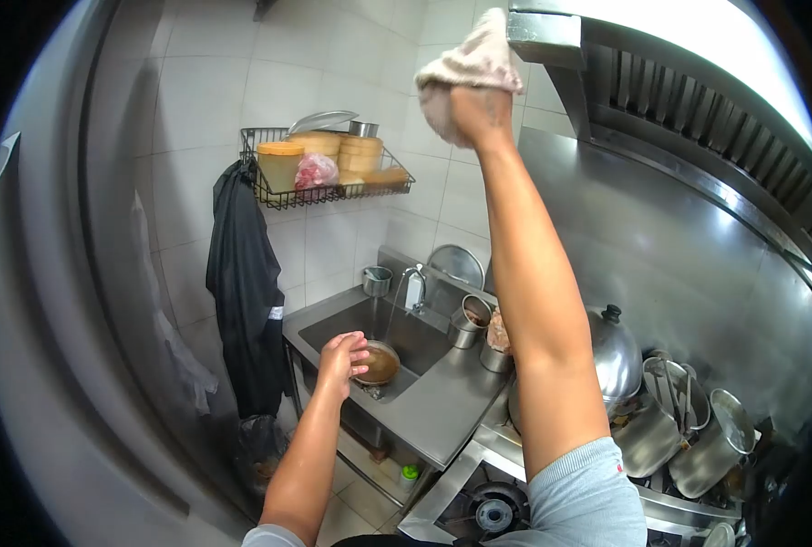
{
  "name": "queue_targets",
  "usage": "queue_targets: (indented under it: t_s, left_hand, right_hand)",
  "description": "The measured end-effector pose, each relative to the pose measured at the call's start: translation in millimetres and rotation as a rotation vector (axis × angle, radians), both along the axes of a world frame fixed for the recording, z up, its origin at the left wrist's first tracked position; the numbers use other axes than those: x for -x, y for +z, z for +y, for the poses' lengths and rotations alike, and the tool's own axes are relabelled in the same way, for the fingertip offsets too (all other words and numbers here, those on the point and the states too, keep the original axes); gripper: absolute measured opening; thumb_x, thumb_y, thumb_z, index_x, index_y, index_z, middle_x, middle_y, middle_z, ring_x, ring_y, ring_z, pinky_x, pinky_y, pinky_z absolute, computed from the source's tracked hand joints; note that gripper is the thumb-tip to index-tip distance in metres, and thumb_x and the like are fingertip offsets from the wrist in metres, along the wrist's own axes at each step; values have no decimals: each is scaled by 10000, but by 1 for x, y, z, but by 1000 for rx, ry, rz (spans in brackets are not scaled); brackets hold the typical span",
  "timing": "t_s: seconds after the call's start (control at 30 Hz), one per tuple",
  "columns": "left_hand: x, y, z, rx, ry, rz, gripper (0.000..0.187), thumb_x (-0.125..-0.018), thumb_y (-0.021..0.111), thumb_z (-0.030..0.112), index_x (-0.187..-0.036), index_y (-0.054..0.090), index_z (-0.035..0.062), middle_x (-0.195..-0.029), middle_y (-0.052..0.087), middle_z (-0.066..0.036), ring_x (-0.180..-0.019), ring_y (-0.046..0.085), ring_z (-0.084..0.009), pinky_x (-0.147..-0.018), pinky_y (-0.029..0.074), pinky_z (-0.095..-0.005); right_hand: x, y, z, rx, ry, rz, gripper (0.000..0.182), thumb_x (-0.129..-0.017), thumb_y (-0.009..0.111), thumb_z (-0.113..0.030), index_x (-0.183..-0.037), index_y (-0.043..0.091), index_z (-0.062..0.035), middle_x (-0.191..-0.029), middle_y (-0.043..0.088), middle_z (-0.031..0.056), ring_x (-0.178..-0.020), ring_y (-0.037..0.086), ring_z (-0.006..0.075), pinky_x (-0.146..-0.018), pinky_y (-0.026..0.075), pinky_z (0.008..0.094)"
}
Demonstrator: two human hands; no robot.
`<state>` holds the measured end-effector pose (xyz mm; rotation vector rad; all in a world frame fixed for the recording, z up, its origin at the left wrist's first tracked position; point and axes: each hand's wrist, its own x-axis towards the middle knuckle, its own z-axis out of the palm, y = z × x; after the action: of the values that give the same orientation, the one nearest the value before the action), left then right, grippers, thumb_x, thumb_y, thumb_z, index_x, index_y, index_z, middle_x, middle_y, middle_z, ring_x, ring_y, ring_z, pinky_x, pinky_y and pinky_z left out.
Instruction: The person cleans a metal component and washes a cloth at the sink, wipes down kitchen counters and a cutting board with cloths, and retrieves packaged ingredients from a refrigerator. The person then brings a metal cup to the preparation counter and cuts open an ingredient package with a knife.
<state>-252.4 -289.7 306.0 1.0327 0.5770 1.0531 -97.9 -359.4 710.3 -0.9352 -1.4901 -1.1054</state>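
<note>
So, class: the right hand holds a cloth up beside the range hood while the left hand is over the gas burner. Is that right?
Not quite: the left hand is at the sink, by the bowl, not over the gas burner, as the head view shows. The right hand does hold a cloth up beside the range hood.
</note>
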Motion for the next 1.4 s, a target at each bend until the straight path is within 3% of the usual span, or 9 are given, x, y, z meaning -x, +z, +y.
queue_targets:
  t_s: [0.13,0.2,0.43,0.6,0.67,0.8,0.97,1.2,1.4]
  left_hand:
    - [3,-12,-12,46,-3,35,304,-911,552,304,-1105,574,71,-1020,614,-51,-842,589,-175,-697,497,-360]
    - [11,-21,-9,67,-3,8,331,-855,636,324,-1078,588,84,-977,604,-20,-815,579,-148,-659,485,-326]
    - [25,-30,0,61,121,70,313,-853,635,314,-1068,587,93,-949,605,-8,-791,576,-124,-628,469,-296]
    - [0,-21,-17,-14,66,153,412,-910,558,398,-1160,573,71,-1062,616,-42,-867,585,-166,-720,489,-361]
    - [-12,-25,-13,-1,-27,17,492,-920,520,469,-1167,563,45,-1100,617,-76,-888,593,-200,-736,502,-381]
    - [-10,-37,-5,18,-396,-278,575,-936,458,520,-1201,537,17,-1196,595,-164,-980,621,-245,-792,525,-438]
    - [-38,-79,25,45,-343,172,718,-917,487,536,-1362,401,-21,-1298,539,-171,-1081,570,-248,-874,493,-397]
    - [-125,-168,132,153,-478,430,575,-920,522,448,-1318,461,38,-1256,565,-127,-1060,562,-234,-872,481,-413]
    - [-220,-225,298,160,-559,439,473,-893,574,392,-1204,533,39,-1152,608,-129,-987,600,-237,-814,512,-397]
  right_hand:
    - [-14,-4,19,-55,-351,-33,350,-808,460,-111,-1093,636,-9,-1192,598,207,-1126,544,345,-976,412,410]
    - [-10,-18,20,41,153,380,331,-792,479,-110,-1044,686,-54,-1106,648,175,-1079,569,325,-970,415,404]
    - [7,-32,-38,-493,-131,-203,90,-752,589,-165,-761,678,-163,-753,637,15,-753,606,261,-665,498,364]
    - [20,-50,-38,69,-247,19,251,-794,633,-211,-1034,665,-143,-1028,654,96,-934,626,284,-794,492,403]
    - [5,-95,-25,405,-190,98,415,-785,710,-257,-1178,639,-144,-1200,637,138,-1041,628,308,-863,484,443]
    - [-58,-269,-8,689,270,370,260,-831,589,-168,-1076,624,-90,-914,656,124,-939,620,291,-845,498,380]
    - [-120,-469,-11,1103,-15,479,277,-730,627,-111,-1003,671,-97,-1092,622,167,-996,612,332,-843,493,413]
    - [-184,-540,-12,1418,-150,247,242,-746,592,-181,-951,681,-87,-991,672,153,-933,640,350,-793,509,433]
    - [-207,-575,41,1225,270,904,390,-721,605,-3,-1109,618,-43,-1084,621,125,-1032,597,236,-903,470,353]
